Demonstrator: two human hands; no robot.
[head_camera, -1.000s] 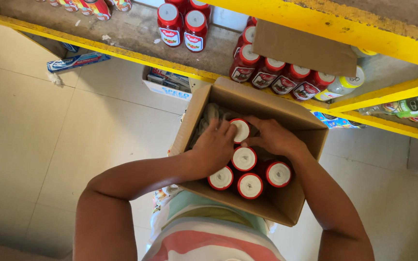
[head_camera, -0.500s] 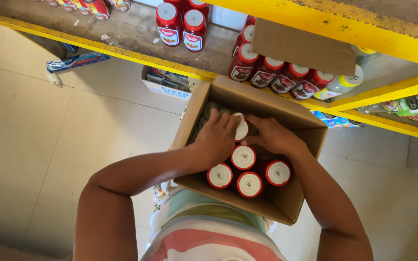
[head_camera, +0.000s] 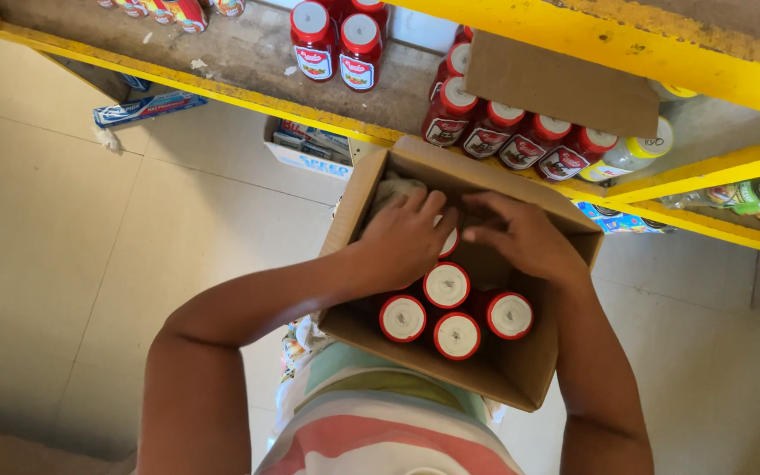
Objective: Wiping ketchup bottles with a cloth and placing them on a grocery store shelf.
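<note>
An open cardboard box (head_camera: 521,378) rests against my body, with several red bottles with white caps (head_camera: 447,286) standing upright inside. My left hand (head_camera: 406,239) and my right hand (head_camera: 521,236) both reach into the far end of the box. They close around one red bottle (head_camera: 450,242) there, which is mostly hidden under my fingers. A crumpled pale wrapping (head_camera: 393,189) lies in the box's far left corner.
A yellow-edged shelf (head_camera: 248,62) ahead holds more red bottles (head_camera: 485,132), in a row and in a pair (head_camera: 336,35). A cardboard flap (head_camera: 565,84) sticks up over the row. Packets (head_camera: 147,107) and a small white box (head_camera: 310,151) lie on the tiled floor below.
Both hands have closed in over the bottle at the far end of the box, covering more of its cap. The box and other bottles have stayed put.
</note>
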